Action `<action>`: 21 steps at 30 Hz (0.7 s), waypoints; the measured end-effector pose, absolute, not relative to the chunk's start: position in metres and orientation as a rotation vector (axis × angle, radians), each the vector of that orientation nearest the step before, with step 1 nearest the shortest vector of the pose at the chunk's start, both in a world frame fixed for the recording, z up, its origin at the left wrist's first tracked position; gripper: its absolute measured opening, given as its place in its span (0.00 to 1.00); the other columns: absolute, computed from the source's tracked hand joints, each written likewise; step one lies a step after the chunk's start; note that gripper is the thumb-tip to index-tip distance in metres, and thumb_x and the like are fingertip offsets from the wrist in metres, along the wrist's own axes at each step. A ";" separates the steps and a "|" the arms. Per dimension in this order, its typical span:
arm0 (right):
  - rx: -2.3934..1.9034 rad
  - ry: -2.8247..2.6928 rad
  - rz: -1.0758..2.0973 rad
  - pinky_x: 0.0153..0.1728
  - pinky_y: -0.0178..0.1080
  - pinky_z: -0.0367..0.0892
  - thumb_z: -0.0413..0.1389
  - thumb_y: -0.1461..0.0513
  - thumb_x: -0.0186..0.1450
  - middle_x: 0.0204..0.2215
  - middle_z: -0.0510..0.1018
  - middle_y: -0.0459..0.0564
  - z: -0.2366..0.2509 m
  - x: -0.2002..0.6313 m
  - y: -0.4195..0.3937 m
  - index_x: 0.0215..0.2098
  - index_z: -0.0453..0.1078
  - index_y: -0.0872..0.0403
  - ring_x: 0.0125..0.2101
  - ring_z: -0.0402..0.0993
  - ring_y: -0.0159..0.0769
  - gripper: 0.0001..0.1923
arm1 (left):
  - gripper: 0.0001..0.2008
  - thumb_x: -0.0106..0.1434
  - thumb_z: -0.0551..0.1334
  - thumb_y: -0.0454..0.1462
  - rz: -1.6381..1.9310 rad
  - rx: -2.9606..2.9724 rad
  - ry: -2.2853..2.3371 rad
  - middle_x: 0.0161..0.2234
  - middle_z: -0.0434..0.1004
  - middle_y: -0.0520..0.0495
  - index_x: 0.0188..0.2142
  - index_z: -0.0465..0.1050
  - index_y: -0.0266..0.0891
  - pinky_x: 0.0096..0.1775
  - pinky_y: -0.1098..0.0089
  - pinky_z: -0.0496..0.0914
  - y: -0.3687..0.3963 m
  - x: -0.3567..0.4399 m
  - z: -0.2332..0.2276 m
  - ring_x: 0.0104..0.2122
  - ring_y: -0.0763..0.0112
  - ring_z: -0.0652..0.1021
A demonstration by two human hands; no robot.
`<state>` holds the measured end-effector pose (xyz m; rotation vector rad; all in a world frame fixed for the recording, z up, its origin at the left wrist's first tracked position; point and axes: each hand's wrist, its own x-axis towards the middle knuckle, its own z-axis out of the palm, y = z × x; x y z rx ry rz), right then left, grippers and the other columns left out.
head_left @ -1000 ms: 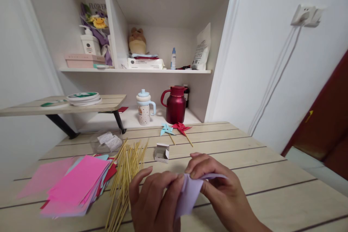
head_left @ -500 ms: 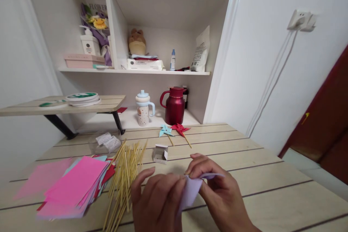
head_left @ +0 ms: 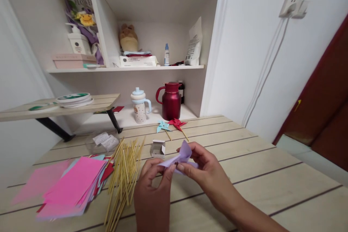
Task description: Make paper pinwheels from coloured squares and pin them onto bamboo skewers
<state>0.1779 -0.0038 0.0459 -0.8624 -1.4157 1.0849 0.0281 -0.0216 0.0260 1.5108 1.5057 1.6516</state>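
Above table (head_left: 272,188): both hands' grip (left (head_left: 152,185), right (head_left: 202,168)) pinching lilac paper (head_left: 182,155), flap upward.

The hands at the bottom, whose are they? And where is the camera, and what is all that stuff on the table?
The camera sits on a person's head and looks forward and down, so you see that person's own two hands. The left hand and the right hand together pinch a piece of folded purple paper just above the wooden table.

On the table, to the left, lies a messy pile of coloured paper sheets, mostly pink. Beside it is a heap of thin wooden sticks. Behind the hands stands a small open white box. Farther back lie two finished paper pinwheels on sticks, a blue pinwheel and a red pinwheel.

On the low shelf behind the table stand a red jug and a cup with a blue lid.
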 end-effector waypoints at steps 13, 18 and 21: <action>-0.888 -1.488 1.073 0.34 0.35 0.65 0.65 0.60 0.58 0.27 0.74 0.42 0.050 0.180 -0.006 0.31 0.72 0.53 0.30 0.69 0.33 0.07 | 0.04 0.60 0.66 0.41 1.751 1.850 1.511 0.35 0.79 0.52 0.33 0.80 0.47 0.39 0.69 0.74 -0.026 0.023 0.023 0.37 0.67 0.80; -0.792 -1.626 0.752 0.34 0.38 0.67 0.63 0.61 0.62 0.28 0.78 0.46 0.050 0.185 -0.010 0.31 0.74 0.52 0.32 0.73 0.37 0.03 | 0.08 0.61 0.62 0.34 1.945 2.273 1.445 0.35 0.78 0.53 0.35 0.79 0.49 0.40 0.67 0.70 -0.030 0.018 0.029 0.37 0.68 0.78; -0.554 -1.727 0.481 0.39 0.43 0.69 0.58 0.67 0.64 0.30 0.80 0.47 0.051 0.187 -0.011 0.35 0.75 0.49 0.34 0.75 0.38 0.07 | 0.13 0.59 0.60 0.30 1.992 2.625 1.311 0.36 0.78 0.52 0.39 0.77 0.47 0.48 0.64 0.66 -0.032 0.010 0.035 0.38 0.67 0.76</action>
